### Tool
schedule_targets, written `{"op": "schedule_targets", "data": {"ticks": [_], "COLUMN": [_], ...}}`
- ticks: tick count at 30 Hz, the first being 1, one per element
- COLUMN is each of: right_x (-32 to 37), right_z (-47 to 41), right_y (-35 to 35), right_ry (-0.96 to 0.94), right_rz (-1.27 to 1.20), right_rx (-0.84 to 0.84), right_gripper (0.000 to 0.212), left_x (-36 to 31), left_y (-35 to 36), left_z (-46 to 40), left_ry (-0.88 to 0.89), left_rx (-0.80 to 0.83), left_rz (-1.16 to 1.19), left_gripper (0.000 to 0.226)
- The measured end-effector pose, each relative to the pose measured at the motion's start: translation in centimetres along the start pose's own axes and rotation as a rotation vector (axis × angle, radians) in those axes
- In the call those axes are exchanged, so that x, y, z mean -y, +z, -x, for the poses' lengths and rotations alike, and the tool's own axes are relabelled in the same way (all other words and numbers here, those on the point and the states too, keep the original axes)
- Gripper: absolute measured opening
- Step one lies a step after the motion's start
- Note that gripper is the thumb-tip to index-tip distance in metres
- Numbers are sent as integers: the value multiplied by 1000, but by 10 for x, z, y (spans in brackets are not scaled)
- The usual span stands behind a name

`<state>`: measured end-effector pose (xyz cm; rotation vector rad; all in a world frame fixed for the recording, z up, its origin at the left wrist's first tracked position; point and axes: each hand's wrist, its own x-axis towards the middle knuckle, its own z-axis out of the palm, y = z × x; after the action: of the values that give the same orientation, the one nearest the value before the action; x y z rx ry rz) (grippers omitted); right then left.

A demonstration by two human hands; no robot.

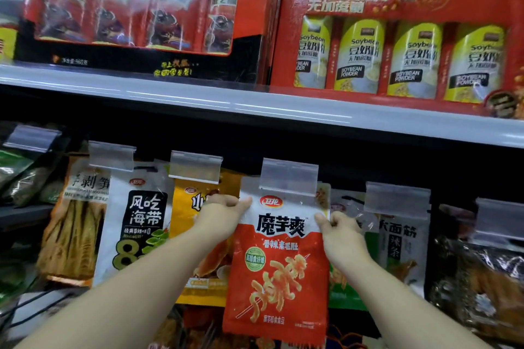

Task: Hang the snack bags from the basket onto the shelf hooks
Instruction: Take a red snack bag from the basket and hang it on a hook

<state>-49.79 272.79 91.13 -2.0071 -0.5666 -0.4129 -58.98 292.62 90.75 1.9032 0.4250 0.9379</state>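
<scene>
A red and white snack bag (279, 269) hangs upright in the middle of the hook row, its top edge tucked behind a clear price-tag holder (288, 177) on a hook. My left hand (224, 214) pinches the bag's upper left corner. My right hand (341, 231) pinches its upper right edge. The hook itself is hidden behind the tag holder, so I cannot tell whether the bag's hole sits on it. The basket is out of view.
Other snack bags hang on neighbouring hooks: a white seaweed bag (136, 221), a yellow bag (198, 235) behind my left hand, a white bag (402, 244) at right. A grey shelf edge (255, 105) runs above, carrying red gift boxes (397, 28).
</scene>
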Motion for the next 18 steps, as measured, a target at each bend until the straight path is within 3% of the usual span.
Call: {"op": "schedule_targets", "data": {"ticks": [6,10,14,18], "right_x": [-4,-9,-5,1], "right_z": [-3,12,42,77], "right_y": [-2,-12,-19,-7], "right_ry": [2,-12,-253,-532], "right_rz": [53,150,487,800], "right_rx": [-3,-39,-94,40], "right_gripper": [40,23,23,26], "left_x": [-2,-1,3,19], "left_y": [4,-9,-34,-58], "left_z": [3,15,38,66], "left_ry": [67,132,255,442], "left_rx": [-15,-24,-79,-40], "left_rz": [-114,-335,-736,-1054], "left_gripper": [40,27,29,31]}}
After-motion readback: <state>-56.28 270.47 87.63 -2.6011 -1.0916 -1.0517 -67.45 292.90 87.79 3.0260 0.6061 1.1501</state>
